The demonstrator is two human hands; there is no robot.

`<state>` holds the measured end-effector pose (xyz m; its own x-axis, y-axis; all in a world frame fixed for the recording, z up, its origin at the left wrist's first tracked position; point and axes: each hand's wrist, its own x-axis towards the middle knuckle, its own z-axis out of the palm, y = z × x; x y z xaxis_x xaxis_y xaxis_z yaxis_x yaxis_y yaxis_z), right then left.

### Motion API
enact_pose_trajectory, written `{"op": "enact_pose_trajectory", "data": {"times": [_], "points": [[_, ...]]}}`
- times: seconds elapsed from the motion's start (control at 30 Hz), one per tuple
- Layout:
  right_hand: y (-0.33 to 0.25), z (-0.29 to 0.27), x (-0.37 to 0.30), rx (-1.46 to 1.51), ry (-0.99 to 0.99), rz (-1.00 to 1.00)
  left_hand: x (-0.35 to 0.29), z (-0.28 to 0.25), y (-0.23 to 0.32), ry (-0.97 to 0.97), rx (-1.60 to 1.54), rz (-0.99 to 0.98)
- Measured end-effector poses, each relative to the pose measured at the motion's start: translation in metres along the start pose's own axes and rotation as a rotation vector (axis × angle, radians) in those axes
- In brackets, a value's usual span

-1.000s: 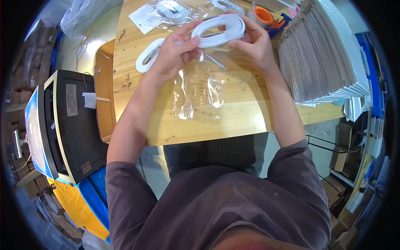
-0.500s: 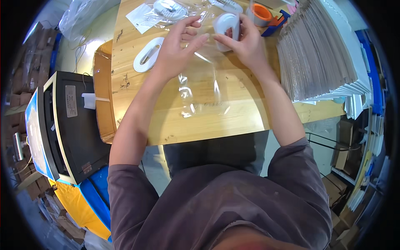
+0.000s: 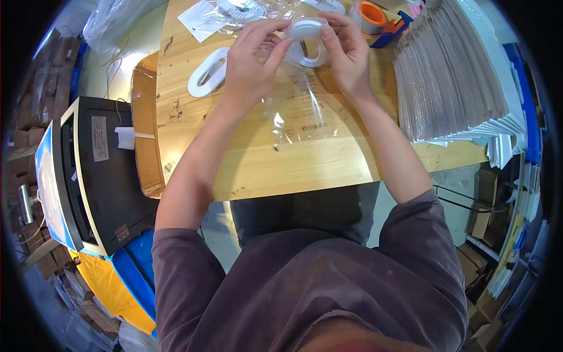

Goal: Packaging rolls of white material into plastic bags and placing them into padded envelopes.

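Between my hands, over the far part of the table, is a coil of white flat cable (image 3: 311, 62). My right hand (image 3: 350, 56) grips its right side with thumb and fingers. My left hand (image 3: 252, 56) pinches the edge of a clear plastic bag (image 3: 302, 117) by the coil's left side. The bag hangs down toward me, with small dark print near its lower end. Whether the coil is partly inside the bag's mouth I cannot tell. Left of my left hand, another white cable coil (image 3: 199, 88) lies on the wooden table.
Bagged white coils (image 3: 240, 10) and a white paper slip (image 3: 196, 20) lie at the far edge. An orange tape roll (image 3: 371, 17) with a blue dispenser (image 3: 399, 29) stands beyond my right hand. A tall stack of silvery-grey mailers (image 3: 448, 76) fills the right side. A cardboard box (image 3: 146, 129) adjoins the left edge.
The white coil has shifted slightly left and turned, its ring now showing more openly. My hands have come closer together, and the bag's lower end has swung right and away from me.
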<state>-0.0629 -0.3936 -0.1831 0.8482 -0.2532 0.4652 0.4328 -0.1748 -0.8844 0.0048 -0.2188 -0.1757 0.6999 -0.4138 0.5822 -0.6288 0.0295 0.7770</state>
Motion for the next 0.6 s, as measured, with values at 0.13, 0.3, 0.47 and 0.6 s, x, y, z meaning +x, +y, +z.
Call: {"op": "enact_pose_trajectory", "data": {"times": [0.13, 0.3, 0.47, 0.6], "points": [[-0.012, 0.004, 0.001, -0.045, 0.081, -0.079, 0.000, 0.001, 0.004, -0.005, 0.014, 0.010], [-0.011, -0.004, -0.003, -0.042, 0.078, -0.055, 0.001, 0.004, 0.005, -0.012, 0.053, 0.072], [-0.004, -0.010, -0.002, -0.051, 0.091, -0.070, 0.004, 0.010, 0.006, 0.032, 0.055, 0.117], [-0.006, -0.011, -0.001, -0.011, 0.042, -0.115, 0.004, 0.008, 0.001, -0.038, 0.071, 0.090]]}}
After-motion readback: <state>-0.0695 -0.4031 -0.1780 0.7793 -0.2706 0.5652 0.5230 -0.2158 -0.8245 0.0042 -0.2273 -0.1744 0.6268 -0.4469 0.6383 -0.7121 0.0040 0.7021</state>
